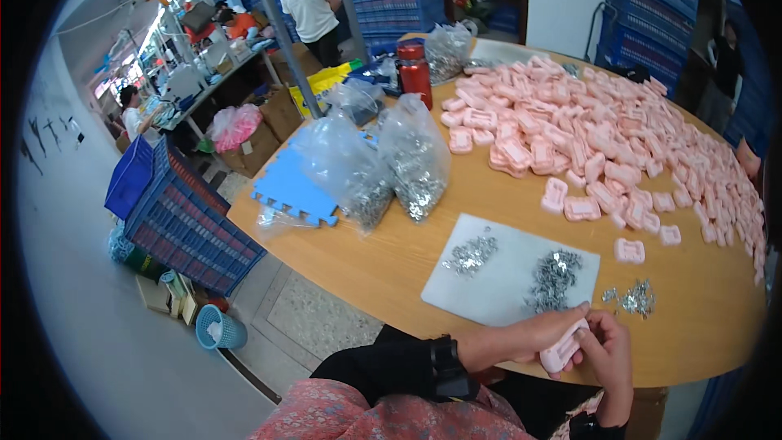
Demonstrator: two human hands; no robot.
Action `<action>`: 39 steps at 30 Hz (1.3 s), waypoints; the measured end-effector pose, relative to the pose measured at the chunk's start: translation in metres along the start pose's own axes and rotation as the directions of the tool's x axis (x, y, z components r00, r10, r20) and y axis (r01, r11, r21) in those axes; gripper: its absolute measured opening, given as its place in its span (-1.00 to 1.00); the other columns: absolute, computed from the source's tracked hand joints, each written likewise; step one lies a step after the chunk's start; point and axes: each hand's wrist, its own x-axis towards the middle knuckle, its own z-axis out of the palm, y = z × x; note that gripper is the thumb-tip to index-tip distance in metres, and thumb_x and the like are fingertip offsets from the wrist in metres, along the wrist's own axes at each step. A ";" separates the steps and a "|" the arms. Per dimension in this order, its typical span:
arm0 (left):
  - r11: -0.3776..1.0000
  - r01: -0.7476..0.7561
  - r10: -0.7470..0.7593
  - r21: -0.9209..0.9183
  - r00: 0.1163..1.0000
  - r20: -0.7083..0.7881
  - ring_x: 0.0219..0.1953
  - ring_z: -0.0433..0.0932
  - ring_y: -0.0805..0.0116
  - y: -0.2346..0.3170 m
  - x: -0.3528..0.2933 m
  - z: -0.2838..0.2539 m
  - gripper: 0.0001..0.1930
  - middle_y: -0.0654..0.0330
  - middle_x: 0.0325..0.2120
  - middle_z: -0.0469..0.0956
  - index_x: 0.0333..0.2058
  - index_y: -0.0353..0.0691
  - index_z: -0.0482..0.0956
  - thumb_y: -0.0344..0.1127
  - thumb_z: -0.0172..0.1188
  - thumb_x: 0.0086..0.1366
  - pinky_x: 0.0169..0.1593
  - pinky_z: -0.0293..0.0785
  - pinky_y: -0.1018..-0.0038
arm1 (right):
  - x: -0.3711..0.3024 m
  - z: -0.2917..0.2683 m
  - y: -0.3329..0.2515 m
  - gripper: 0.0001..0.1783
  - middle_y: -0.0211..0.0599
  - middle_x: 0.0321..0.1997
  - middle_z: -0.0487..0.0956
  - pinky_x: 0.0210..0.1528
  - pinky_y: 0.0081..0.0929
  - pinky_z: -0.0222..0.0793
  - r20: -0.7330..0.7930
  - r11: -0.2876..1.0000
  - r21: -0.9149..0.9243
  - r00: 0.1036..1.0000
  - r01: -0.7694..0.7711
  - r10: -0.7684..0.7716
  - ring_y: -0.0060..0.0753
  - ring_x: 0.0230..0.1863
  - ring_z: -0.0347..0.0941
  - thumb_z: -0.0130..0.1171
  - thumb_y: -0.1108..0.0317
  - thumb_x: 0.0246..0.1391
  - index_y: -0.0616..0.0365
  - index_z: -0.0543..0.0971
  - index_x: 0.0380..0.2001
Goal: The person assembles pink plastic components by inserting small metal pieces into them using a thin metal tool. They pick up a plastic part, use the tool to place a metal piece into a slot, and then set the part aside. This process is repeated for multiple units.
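At the table's near edge, both my hands are closed around one pink plastic piece [561, 350], a rounded oblong with a recessed middle. My left hand [533, 336] comes from the left and grips its side. My right hand [607, 346] bends its fingers over the piece's right end; whether a small metal part is pinched there I cannot make out. Just beyond my hands lies a white board [509, 265] bearing a dark heap of small metal parts [555, 277] and a lighter pile of shiny clips [472, 255]. More silvery bits [638, 299] lie on the wood to the right.
A big mound of pink pieces [562, 126] covers the table's far right side. Plastic bags of metal parts [414, 159], a blue foam mat [295, 179] and a red flask [414, 73] stand at the far left. Stacked blue crates [191, 224] rise beside the table. Other people are in the background.
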 end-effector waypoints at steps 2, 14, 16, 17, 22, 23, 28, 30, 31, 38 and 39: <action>1.000 -0.023 0.023 -0.003 1.000 0.000 -0.61 0.54 0.35 -0.005 -0.001 0.003 -0.37 0.17 -0.56 0.50 -0.24 -0.17 0.44 0.31 -0.35 0.44 -0.66 0.54 0.36 | -0.003 0.003 -0.003 -0.80 -0.42 -0.35 0.57 -0.25 -0.66 0.37 -0.027 1.000 -0.006 0.999 0.031 -0.031 -0.72 -0.36 0.42 0.16 0.48 0.14 0.36 0.54 -0.17; 0.993 -0.074 0.071 0.089 0.997 0.032 -0.61 0.53 0.39 -0.006 0.000 0.002 -0.39 0.17 -0.55 0.48 -0.14 -0.16 0.36 0.32 -0.33 0.43 -0.66 0.54 0.43 | -0.007 0.009 -0.005 -0.87 -0.46 -0.37 0.54 -0.26 -0.65 0.33 -0.064 0.996 0.082 0.997 0.044 -0.039 -0.70 -0.37 0.39 0.20 0.45 0.12 0.24 0.50 -0.28; 0.993 -0.086 0.083 0.075 0.995 0.049 -0.61 0.52 0.39 -0.009 -0.002 0.000 -0.40 0.17 -0.55 0.47 -0.12 -0.16 0.34 0.31 -0.34 0.43 -0.66 0.54 0.43 | -0.005 0.003 0.000 -0.85 -0.46 -0.37 0.54 -0.27 -0.65 0.33 -0.037 0.998 0.056 0.999 0.026 -0.024 -0.70 -0.38 0.38 0.23 0.43 0.12 0.23 0.50 -0.28; 0.991 -0.111 0.109 0.078 0.993 0.034 -0.61 0.52 0.40 -0.008 -0.003 0.002 -0.39 0.17 -0.55 0.47 -0.14 -0.18 0.35 0.31 -0.34 0.43 -0.66 0.54 0.45 | -0.005 0.003 0.002 -0.85 -0.46 -0.38 0.54 -0.27 -0.66 0.33 -0.048 0.998 0.051 0.998 0.042 -0.040 -0.70 -0.38 0.38 0.23 0.42 0.12 0.23 0.50 -0.28; 0.979 -0.172 0.166 0.114 0.984 0.059 -0.60 0.52 0.42 -0.006 -0.008 0.001 -0.35 0.17 -0.56 0.45 -0.13 -0.20 0.36 0.34 -0.36 0.42 -0.65 0.55 0.48 | 0.000 0.005 0.011 -0.85 -0.45 -0.39 0.53 -0.29 -0.67 0.32 -0.067 0.996 0.074 0.996 0.055 -0.050 -0.69 -0.39 0.38 0.22 0.41 0.12 0.22 0.50 -0.28; 0.981 -0.171 0.165 0.093 0.984 0.066 -0.60 0.52 0.42 -0.006 -0.007 -0.001 -0.37 0.17 -0.55 0.45 -0.12 -0.18 0.33 0.33 -0.35 0.43 -0.65 0.54 0.47 | 0.000 0.007 0.007 -0.86 -0.44 -0.39 0.53 -0.29 -0.67 0.32 -0.067 0.996 0.068 0.996 0.057 -0.052 -0.69 -0.39 0.39 0.21 0.42 0.12 0.22 0.50 -0.29; 0.986 -0.152 0.150 0.076 0.988 0.025 -0.59 0.51 0.43 -0.002 -0.012 -0.002 -0.32 0.18 -0.55 0.45 -0.03 -0.16 0.31 0.39 -0.35 0.40 -0.62 0.54 0.47 | 0.005 0.012 -0.011 -0.89 -0.45 -0.39 0.53 -0.32 -0.68 0.33 -0.029 1.000 -0.020 1.000 0.012 -0.013 -0.71 -0.40 0.40 0.17 0.45 0.14 0.23 0.50 -0.28; 0.984 -0.167 0.165 0.068 0.986 0.040 -0.58 0.50 0.43 -0.004 -0.011 -0.006 -0.32 0.19 -0.54 0.45 -0.02 -0.15 0.32 0.39 -0.34 0.40 -0.61 0.53 0.47 | 0.008 0.014 -0.011 -0.88 -0.46 -0.39 0.53 -0.35 -0.69 0.32 -0.028 0.999 0.016 0.998 0.049 -0.049 -0.72 -0.42 0.39 0.16 0.45 0.15 0.24 0.50 -0.27; 0.983 -0.175 0.172 0.064 0.984 0.048 -0.58 0.50 0.43 -0.004 -0.011 -0.008 -0.32 0.19 -0.53 0.46 -0.02 -0.15 0.32 0.40 -0.33 0.39 -0.60 0.53 0.47 | 0.009 0.014 -0.011 -0.88 -0.46 -0.40 0.52 -0.36 -0.70 0.32 -0.028 0.997 0.034 0.997 0.067 -0.066 -0.73 -0.42 0.39 0.16 0.45 0.15 0.25 0.50 -0.26; 0.989 -0.148 0.148 -0.003 0.989 0.019 -0.55 0.50 0.42 0.002 -0.016 -0.012 -0.27 0.19 -0.50 0.46 0.28 -0.08 0.11 0.37 -0.31 0.41 -0.54 0.54 0.48 | 0.011 0.018 -0.009 -0.82 -0.49 -0.40 0.52 -0.39 -0.72 0.31 -0.071 0.997 0.058 0.997 0.041 -0.037 -0.74 -0.45 0.37 0.16 0.33 0.21 0.23 0.49 -0.23; 0.982 -0.188 0.188 -0.009 0.982 0.004 -0.54 0.50 0.42 0.008 -0.023 -0.010 -0.25 0.19 -0.49 0.46 0.33 -0.07 0.04 0.36 -0.31 0.41 -0.52 0.54 0.47 | 0.010 0.018 -0.014 -0.80 -0.49 -0.40 0.52 -0.39 -0.72 0.31 -0.107 0.994 0.110 0.994 0.028 -0.016 -0.75 -0.45 0.36 0.16 0.32 0.22 0.23 0.49 -0.21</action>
